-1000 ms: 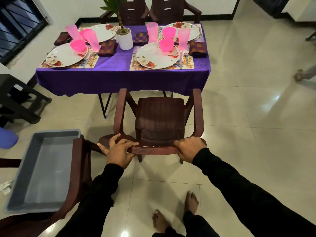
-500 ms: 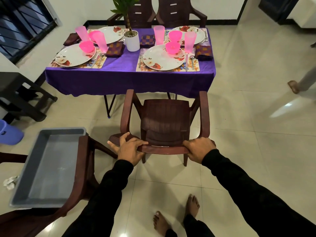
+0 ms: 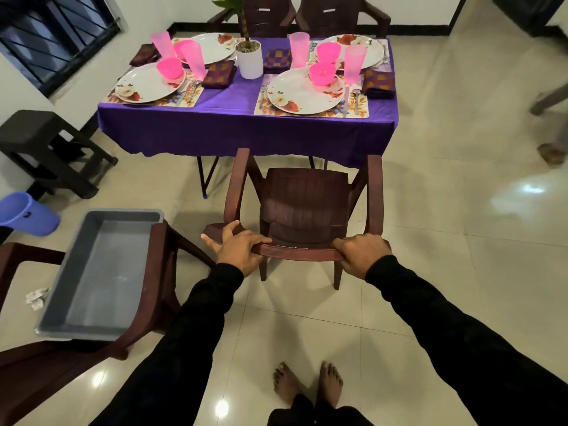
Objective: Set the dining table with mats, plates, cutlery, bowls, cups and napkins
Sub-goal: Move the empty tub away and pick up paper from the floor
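Pale glossy floor tiles (image 3: 461,272) are seen beneath a purple-clothed dining table (image 3: 246,130), laid with plates, pink bowls, cups and napkins. Before it, a brown chair (image 3: 304,207) is gripped at its backrest by the left hand (image 3: 238,249) and right hand (image 3: 361,253).

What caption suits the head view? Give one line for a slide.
Both hands, left hand and right hand, grip the back of a brown chair facing the fully set purple table.

Both hands forward on outstretched arms — left hand (image 3: 239,249) and right hand (image 3: 359,253) gripping, fingers curled.
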